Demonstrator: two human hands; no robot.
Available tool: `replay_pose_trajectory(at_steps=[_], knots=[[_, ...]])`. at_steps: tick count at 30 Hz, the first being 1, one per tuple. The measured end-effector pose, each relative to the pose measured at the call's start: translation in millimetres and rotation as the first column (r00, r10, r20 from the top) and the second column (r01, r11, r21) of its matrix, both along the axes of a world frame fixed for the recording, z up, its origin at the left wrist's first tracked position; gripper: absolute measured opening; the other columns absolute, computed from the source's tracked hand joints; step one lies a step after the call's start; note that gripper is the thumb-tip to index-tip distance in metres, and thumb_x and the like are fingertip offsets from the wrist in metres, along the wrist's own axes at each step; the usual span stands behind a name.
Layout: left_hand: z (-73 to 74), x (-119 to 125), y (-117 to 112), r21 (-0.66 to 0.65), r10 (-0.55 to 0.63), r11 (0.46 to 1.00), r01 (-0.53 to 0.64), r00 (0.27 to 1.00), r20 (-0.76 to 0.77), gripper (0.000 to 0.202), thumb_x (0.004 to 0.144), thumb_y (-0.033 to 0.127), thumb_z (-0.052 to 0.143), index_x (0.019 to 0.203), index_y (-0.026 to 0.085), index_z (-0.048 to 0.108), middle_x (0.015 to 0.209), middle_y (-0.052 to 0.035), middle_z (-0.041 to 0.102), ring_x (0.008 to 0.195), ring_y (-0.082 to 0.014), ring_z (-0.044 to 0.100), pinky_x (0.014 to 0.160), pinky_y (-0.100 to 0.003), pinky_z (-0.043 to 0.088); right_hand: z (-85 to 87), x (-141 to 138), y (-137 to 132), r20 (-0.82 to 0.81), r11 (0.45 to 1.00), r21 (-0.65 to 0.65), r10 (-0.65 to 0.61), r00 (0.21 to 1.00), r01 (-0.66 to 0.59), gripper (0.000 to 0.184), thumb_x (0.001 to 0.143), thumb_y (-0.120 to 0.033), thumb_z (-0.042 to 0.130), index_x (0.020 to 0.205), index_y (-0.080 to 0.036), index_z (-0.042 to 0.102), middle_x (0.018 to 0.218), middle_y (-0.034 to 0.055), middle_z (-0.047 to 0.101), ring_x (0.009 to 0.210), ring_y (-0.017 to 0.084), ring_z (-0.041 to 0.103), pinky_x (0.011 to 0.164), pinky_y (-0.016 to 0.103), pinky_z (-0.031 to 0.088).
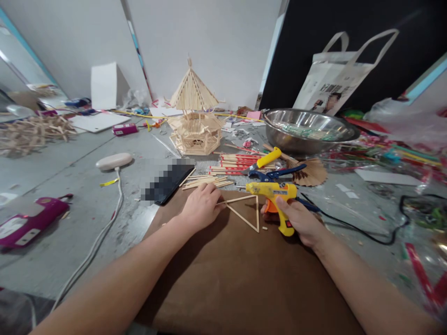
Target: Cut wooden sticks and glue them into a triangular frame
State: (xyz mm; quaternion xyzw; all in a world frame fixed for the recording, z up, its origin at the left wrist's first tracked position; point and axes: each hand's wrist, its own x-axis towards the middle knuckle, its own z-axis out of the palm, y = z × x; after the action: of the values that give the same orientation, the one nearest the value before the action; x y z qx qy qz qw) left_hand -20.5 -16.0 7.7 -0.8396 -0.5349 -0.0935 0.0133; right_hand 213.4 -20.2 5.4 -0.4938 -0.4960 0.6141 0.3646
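My left hand (pixel 200 207) rests on a brown board (pixel 230 279), its fingers closed on the left corner of a triangle of thin wooden sticks (pixel 246 211). My right hand (pixel 300 221) grips a yellow glue gun (pixel 274 195) by its handle, the nozzle pointing left at the triangle's upper right corner. Loose wooden sticks (pixel 206 181) lie just beyond my left hand.
A stick-built pavilion model (pixel 194 114) stands at the back. A steel bowl (pixel 309 130), a white bag (pixel 335 79), blue-handled pliers (pixel 275 173), a yellow-handled tool (pixel 267 159), a dark phone (pixel 167 181), a white cable (pixel 101 223) and a magenta device (pixel 28 223) surround the board.
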Motion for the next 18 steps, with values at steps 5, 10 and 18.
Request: replay_pose_trajectory(at_steps=[5,10,18], knots=[[10.3,6,-20,-0.054,-0.048,0.998,0.044,0.997,-0.067,0.029,0.082,0.033,0.029,0.082,0.017,0.053,0.081,-0.0066,0.051,0.082,-0.0181,0.045,0.068,-0.03,0.04,-2.3,1,0,-0.017,1.0,-0.005,-0.006,1.0,0.006,0.034,0.067,-0.049,0.052,0.077,-0.017,0.058,0.078,0.0047,0.063,0.067,0.015,0.058,0.065,0.029,0.048],[8.8,10,-26,-0.121,-0.085,0.99,0.074,0.992,-0.088,0.03,0.083,0.032,0.025,0.083,0.019,0.052,0.079,-0.0047,0.053,0.076,-0.0165,0.048,0.063,-0.029,0.041,-2.6,3,1,-0.021,1.0,-0.009,0.001,1.0,-0.001,0.035,0.068,-0.049,0.051,0.076,-0.016,0.058,0.079,0.0063,0.062,0.062,0.013,0.057,0.059,0.026,0.049],[8.3,0,-16,-0.083,0.057,0.994,-0.064,0.995,-0.081,0.025,0.079,0.036,0.034,0.085,0.019,0.051,0.085,-0.0059,0.052,0.086,-0.0189,0.044,0.07,-0.031,0.04,16.3,37,8,0.138,0.975,-0.061,-0.205,0.969,0.215,0.038,0.069,-0.053,0.047,0.068,-0.016,0.053,0.044,0.0001,0.051,0.037,0.008,0.046,0.036,0.018,0.039]])
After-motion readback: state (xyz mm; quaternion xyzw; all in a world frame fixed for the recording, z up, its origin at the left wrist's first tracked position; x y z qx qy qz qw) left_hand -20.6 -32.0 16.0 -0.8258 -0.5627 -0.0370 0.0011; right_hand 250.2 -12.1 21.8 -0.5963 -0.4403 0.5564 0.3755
